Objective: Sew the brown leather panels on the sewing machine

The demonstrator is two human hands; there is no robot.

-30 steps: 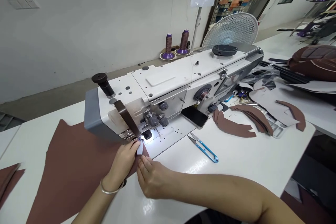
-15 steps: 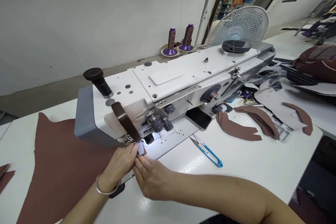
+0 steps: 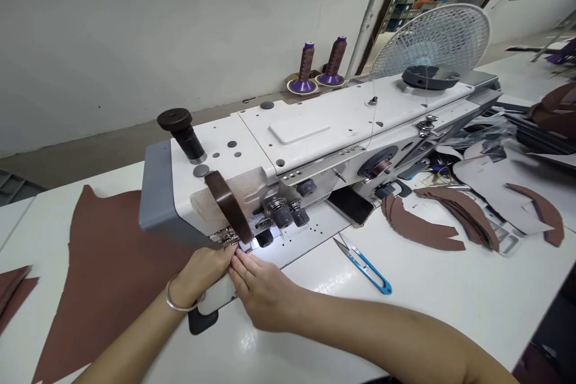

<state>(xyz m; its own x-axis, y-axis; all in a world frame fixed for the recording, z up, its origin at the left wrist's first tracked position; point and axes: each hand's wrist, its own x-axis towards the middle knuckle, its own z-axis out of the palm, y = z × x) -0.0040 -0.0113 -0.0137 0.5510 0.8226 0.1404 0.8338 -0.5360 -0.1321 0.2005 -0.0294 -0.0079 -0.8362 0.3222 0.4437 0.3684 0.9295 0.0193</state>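
A white sewing machine (image 3: 216, 162) stands in front of me. My left hand (image 3: 207, 271), a bangle on its wrist, is closed by the presser foot, its fingertips beneath the brown curved guard (image 3: 228, 207). Right beside it, the fingers of my right hand (image 3: 265, 291) press together on the same small work piece (image 3: 244, 246). Only a pale bit of that piece shows now; its brown edge was visible a moment ago. My fingers hide most of it, and the needle is hidden too. Blue-handled thread snips (image 3: 366, 267) lie on the table to the right.
A large brown sheet (image 3: 103, 264) lies left of the machine. Curved brown pieces (image 3: 418, 228) and pale scraps are on the right. A phone (image 3: 353, 204) rests under the machine arm. Two brown thread cones (image 3: 306, 66) and a white fan (image 3: 432, 36) stand behind.
The pale strip between my hands has gone further under the foot, and my right fingertips have moved closer to it. The view has shifted slightly left.
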